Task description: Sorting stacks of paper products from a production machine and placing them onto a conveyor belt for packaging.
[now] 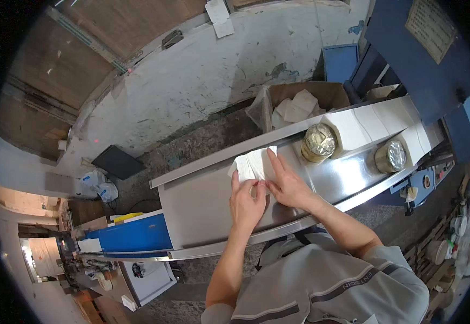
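Between my two hands is a small stack of white folded paper tissues (pixel 252 164), standing over the steel table. My left hand (pixel 247 206) grips its near left edge, with thumb and fingers bent in. My right hand (pixel 289 183) holds the right side, its fingers stretched along the edge and its thumb close to the left thumb. To the right, two long rows of white tissues (pixel 367 127) lie on the steel table (pixel 202 210). A shiny, foil-topped cylinder (pixel 319 142) stands against the end of one row, and a second cylinder (pixel 391 156) against the other.
Behind the table stands an open cardboard box (pixel 329 93) with loose white paper inside. A raised metal rail (pixel 219 158) runs along the table's far edge. A blue conveyor belt (pixel 135 234) adjoins its left end. Blue machine panels (pixel 418 59) rise at the right.
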A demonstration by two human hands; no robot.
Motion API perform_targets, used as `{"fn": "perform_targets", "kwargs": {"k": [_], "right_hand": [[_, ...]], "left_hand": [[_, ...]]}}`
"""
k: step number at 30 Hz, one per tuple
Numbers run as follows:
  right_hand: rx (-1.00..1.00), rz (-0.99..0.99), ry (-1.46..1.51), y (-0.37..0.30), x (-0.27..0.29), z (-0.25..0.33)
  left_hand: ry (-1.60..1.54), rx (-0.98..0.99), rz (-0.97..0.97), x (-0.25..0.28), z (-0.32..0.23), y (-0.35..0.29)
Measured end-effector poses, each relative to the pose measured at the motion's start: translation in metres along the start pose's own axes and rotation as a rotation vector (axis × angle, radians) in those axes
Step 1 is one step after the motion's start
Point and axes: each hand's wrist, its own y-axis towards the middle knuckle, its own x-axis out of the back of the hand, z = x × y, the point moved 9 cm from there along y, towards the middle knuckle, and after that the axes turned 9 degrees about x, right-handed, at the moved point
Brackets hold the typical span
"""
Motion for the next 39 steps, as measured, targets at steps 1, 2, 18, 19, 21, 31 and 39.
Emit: {"fn": "perform_targets", "kwargs": {"k": [1, 2, 18, 19, 21, 31, 39], "right_hand": [[0.012, 0.000, 0.025, 0.000, 0.000, 0.002], [0.012, 0.000, 0.025, 0.000, 0.000, 0.002], [0.027, 0.000, 0.117, 0.001, -0.002, 0.000], [0.031, -0.001, 0.116, 0.001, -0.003, -0.001], [0.060, -0.014, 0.121, 0.001, -0.003, -0.003], [0.014, -0.013, 0.039, 0.001, -0.002, 0.005], [-0.023, -0.011, 0.060, 0.001, -0.005, 0.004]], "left_hand": [[-0.041, 0.054, 0.034, -0.002, 0.004, 0.001], [-0.042, 0.054, 0.034, -0.003, 0.007, 0.000], [-0.201, -0.053, -0.011, 0.001, 0.010, 0.003], [-0.214, -0.047, -0.006, 0.000, 0.015, 0.004], [-0.262, -0.051, 0.014, -0.002, 0.019, 0.006], [-0.223, -0.009, -0.026, 0.004, 0.021, 0.004], [-0.064, -0.048, -0.056, 0.008, 0.013, 0.000]]}}
